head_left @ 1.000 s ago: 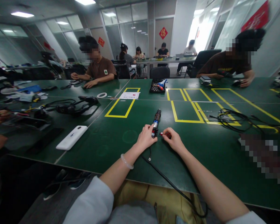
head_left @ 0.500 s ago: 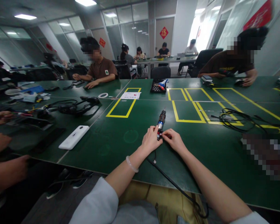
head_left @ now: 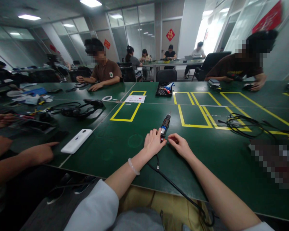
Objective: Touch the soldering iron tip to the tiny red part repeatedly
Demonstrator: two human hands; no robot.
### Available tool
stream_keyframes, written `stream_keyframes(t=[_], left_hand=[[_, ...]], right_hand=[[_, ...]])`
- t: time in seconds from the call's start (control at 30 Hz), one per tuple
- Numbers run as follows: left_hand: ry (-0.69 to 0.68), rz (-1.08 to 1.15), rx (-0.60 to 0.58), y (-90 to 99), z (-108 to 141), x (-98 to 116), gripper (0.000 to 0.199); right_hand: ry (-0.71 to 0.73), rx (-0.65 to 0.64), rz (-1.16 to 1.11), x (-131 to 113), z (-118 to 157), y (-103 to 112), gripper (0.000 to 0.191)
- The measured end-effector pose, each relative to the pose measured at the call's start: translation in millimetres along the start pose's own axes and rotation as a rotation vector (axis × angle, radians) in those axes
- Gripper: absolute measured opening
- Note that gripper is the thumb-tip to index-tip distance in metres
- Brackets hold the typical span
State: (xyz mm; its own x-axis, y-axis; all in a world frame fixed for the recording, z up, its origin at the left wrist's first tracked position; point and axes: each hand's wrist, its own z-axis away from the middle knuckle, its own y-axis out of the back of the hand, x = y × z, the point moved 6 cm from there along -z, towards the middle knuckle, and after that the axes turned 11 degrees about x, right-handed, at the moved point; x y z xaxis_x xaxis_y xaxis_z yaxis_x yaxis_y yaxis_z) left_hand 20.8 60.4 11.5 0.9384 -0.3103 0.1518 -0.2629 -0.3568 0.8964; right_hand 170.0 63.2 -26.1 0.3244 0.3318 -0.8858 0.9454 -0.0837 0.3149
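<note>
A slim electric screwdriver (head_left: 165,124) lies aslant on the green table, its thin bit pointing away from me. It has a dark front, a blue band, a silver section and small red parts at its rear. My left hand (head_left: 153,141) is closed round the rear end and covers part of it. Just right of those red parts is my right hand (head_left: 179,143), fingers curled with a gap at the thumb, apart from the tool. A black cable (head_left: 175,187) with a small ring terminal (head_left: 158,167) runs from under my left hand over the table edge.
A white phone-shaped device (head_left: 76,141) lies left, near a co-worker's hand (head_left: 39,153). Beyond are a headset-like black device (head_left: 83,108), a tape roll (head_left: 107,98) and a black tray (head_left: 164,89) of tools. Black cables (head_left: 240,122) lie right, over yellow-taped rectangles.
The screwdriver has tilted further right, and my left hand has shifted slightly left. My right fingers have come away from its red parts. At left, the co-worker's hand has reached out toward the white device.
</note>
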Motion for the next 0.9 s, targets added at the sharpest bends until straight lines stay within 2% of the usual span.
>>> stream_keyframes(t=[0.13,0.23,0.37,0.67,0.8,0.9], left_hand=[[-0.008,-0.088,0.008,12.0,7,-26,0.067],[0.019,-0.146,-0.011,20.7,13,-55,0.065],[0.089,-0.23,-0.036,33.0,22,-105,0.065],[0.292,-0.394,-0.106,61.8,43,-234,0.069],[0.366,-0.434,-0.119,72.0,47,-280,0.07],[0.401,-0.473,-0.103,80.2,49,-306,0.07]], right_hand=[[0.001,-0.004,0.008,3,0,-1,0.023],[-0.001,-0.02,0.018,3,1,-1,0.021],[0.008,-0.032,0.037,1,2,0,0.02],[0.004,-0.049,0.068,-5,3,-1,0.018],[0.008,-0.048,0.079,-5,3,0,0.017],[0.013,-0.052,0.076,-6,3,0,0.017]])
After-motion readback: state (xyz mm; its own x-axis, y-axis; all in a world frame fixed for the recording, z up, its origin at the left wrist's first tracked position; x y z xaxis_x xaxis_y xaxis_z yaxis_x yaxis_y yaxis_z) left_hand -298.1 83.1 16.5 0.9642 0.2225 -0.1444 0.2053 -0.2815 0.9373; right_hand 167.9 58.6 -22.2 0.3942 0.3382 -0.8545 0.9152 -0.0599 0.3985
